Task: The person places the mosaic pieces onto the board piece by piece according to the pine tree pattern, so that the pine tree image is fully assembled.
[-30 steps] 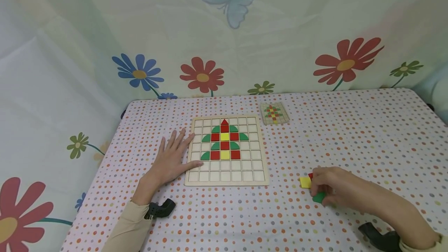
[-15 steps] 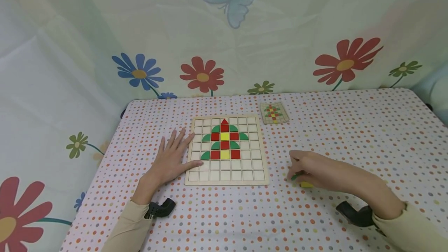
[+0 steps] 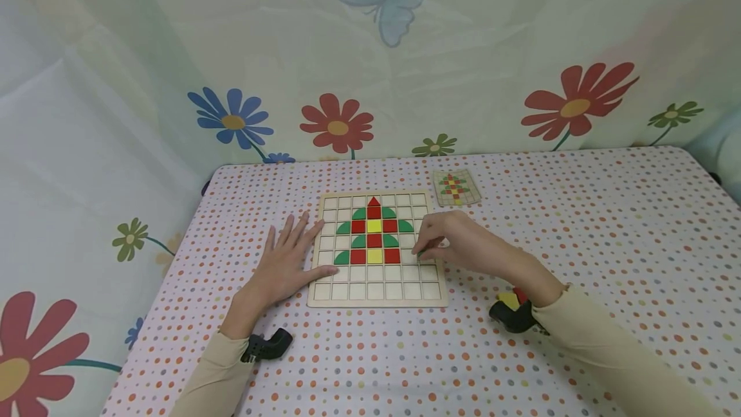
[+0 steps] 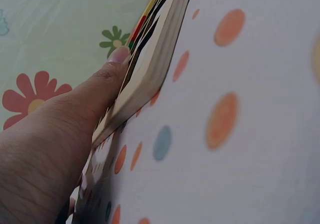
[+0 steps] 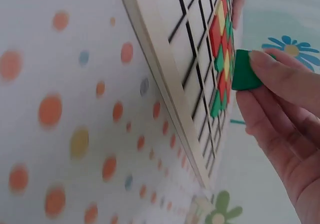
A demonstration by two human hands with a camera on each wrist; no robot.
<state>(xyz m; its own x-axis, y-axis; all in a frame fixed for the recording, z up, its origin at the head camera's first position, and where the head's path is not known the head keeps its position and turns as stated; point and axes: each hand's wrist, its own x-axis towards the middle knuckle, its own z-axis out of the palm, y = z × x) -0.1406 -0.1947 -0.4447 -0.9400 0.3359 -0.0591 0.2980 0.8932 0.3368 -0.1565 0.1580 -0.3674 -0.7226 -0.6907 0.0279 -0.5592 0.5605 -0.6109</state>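
A wooden grid board (image 3: 377, 303) lies on the table, with red, yellow and green tiles forming a tree shape topped by a red triangle (image 3: 374, 201). My left hand (image 3: 282, 267) rests spread at the board's left side, its thumb lying over the edge, as the left wrist view also shows. My right hand (image 3: 457, 243) is over the board's right side and pinches a green quarter-round tile (image 5: 245, 71) between thumb and fingers. In the head view that tile is mostly hidden by the fingers.
A small pattern card (image 3: 457, 188) showing a similar tree lies behind the board's right corner. Yellow tiles (image 3: 508, 300) and a red tile (image 3: 520, 295) lie on the dotted tablecloth (image 3: 399, 359), partly hidden under my right wrist. A flowered cloth (image 3: 475, 50) hangs behind the table.
My right hand has picked up the green tile from the loose tiles and moved left and away from me, over the board. My left hand has stayed in place.
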